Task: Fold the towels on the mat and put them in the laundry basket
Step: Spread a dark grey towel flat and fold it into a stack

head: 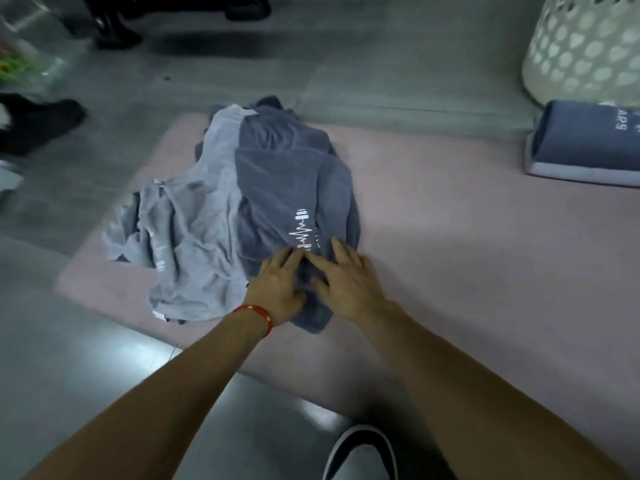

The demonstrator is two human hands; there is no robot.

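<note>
A crumpled heap of towels lies on the pink mat (467, 237). The dark blue-grey towel (294, 174) with white barbell embroidery is on top, with a light grey towel (194, 237) spread beside it to the left. My left hand (280, 289), with a red string on the wrist, and my right hand (346, 278) both rest on the near end of the dark towel, fingers spread and flat. A folded blue-grey towel (585, 143) lies at the mat's far right. The white perforated laundry basket (585, 46) stands behind it.
Grey floor surrounds the mat. A green-grey mat (415, 98) adjoins the pink one at the back. Another person's dark shoes (114, 29) stand at the far left, and a black shoe (38, 123) sits left. My own shoe (360, 452) is at the bottom.
</note>
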